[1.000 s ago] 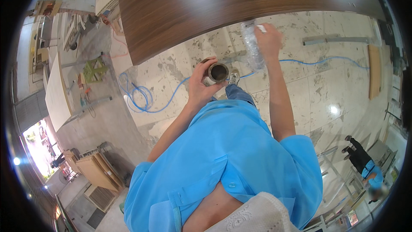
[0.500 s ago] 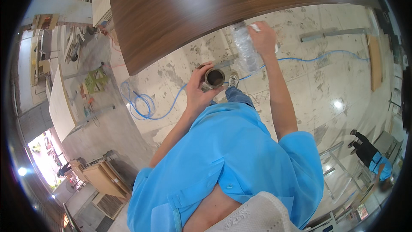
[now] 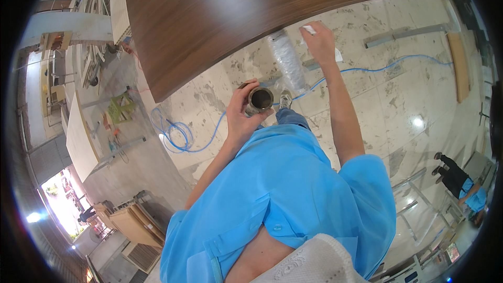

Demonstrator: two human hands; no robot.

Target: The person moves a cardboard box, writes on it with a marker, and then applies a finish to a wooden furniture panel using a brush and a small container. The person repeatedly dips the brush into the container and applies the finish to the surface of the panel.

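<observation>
Dark wood panel: the big brown wood-grain board [image 3: 251, 15] fills the top of your view, and everything below is placed against it.
Left hand: your left hand [image 3: 242, 120] sits just below the panel's lower edge, its fingers [image 3: 245, 90] wrapped around the roll core.
Roll core: the short grey cardboard tube with a dark hollow end [image 3: 260, 99] faces up at you, gripped in your left hand, near the panel's edge.
Right hand: your right hand [image 3: 318, 42] is raised right at the panel's lower edge, fingers pinched together on a small white scrap [image 3: 309, 30].
Film: a clear, crinkled band of plastic wrap [image 3: 287, 63] runs from the roll core up toward the panel's edge, just beside your right hand.
Floor: the pale stone-tile floor [image 3: 387, 105] lies below the panel, a thin blue hose [image 3: 173, 136] looping across it.
Clothing: your bright blue shirt [image 3: 293, 194] fills the lower middle, well below the panel.
Bystander: a person in blue [image 3: 461, 183] is far to the panel's lower right.
</observation>
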